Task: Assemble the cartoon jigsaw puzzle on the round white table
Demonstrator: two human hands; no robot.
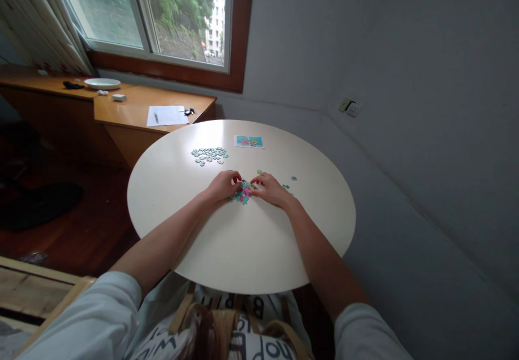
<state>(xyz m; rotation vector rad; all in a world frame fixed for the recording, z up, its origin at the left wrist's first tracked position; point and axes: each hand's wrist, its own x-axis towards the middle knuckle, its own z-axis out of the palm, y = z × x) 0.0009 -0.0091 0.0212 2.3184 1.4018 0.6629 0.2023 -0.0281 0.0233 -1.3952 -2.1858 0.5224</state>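
Both of my hands rest on a round white table [227, 252], at either side of a small partly joined jigsaw puzzle [245, 193] with pink and teal parts. My left hand [224, 185] curls its thumb and fingers closed at the puzzle's left edge. From the right, my right hand [271, 189] bends its fingers and thumb around the other edge, gripping puzzle pieces there. The fingers partly cover what they touch. Just beyond the right hand lie loose pieces: a yellow-green one [259, 171], a pinkish one [293, 178] and a teal one [286, 186].
Several teal-edged puzzle pieces [210, 155] lie spread at the back left of the table. A picture card [248, 141] sits at the back. Behind is a wooden desk [133, 100] with paper [166, 115], keys [190, 111] and a white plate [102, 84]. A wall [389, 214] borders the right.
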